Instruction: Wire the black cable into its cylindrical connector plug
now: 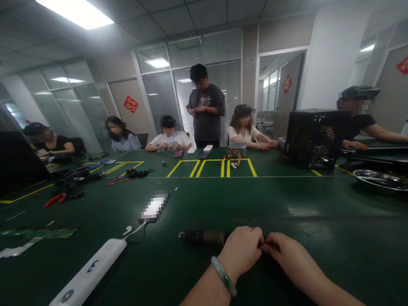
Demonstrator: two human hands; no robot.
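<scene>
A dark cylindrical electric screwdriver lies on the green tabletop, its metal tip pointing left. My left hand, with a green bangle at the wrist, is closed around its rear end. Fingertips of my right hand are pinched together and meet those of the left just past that end. Whatever sits between the fingertips is too small and dark to make out. The tool's back part is hidden behind my left hand.
A white power bank with a cable and a phone lie to the left. Red-handled pliers and a green circuit strip are further left. A black computer case and metal dish stand right. Several people work across the table.
</scene>
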